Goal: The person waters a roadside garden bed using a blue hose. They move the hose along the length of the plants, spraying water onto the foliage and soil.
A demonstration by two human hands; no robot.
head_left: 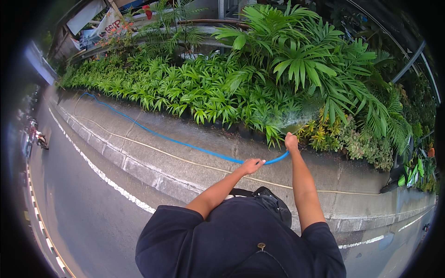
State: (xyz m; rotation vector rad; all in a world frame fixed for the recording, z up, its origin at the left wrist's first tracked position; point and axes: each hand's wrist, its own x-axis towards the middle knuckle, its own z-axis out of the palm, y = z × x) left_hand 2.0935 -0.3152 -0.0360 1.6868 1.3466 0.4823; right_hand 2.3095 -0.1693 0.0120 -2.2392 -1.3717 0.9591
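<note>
A blue garden hose (pixel 185 144) runs along the pavement from the far left and passes through both of my hands. My left hand (pixel 252 166) is closed around it in front of my body. Farther forward and to the right, my right hand (pixel 291 141) grips the hose near its end, with the arm stretched out. Water spray (pixel 299 119) fans out just beyond that hand onto the plants; the hose's very tip is hard to make out. Low green potted palms (pixel 199 88) stand in a dense row ahead, and yellow-leaved plants (pixel 323 131) grow beside the spray.
A thin pale hose (pixel 171 156) lies along the pavement (pixel 222 183) between me and the plants. Behind me the kerb drops to a road (pixel 92 199), where a motorcycle (pixel 41 136) shows at the far left. Larger palms (pixel 301 55) rise at the back right. A black bag (pixel 273 204) hangs at my front.
</note>
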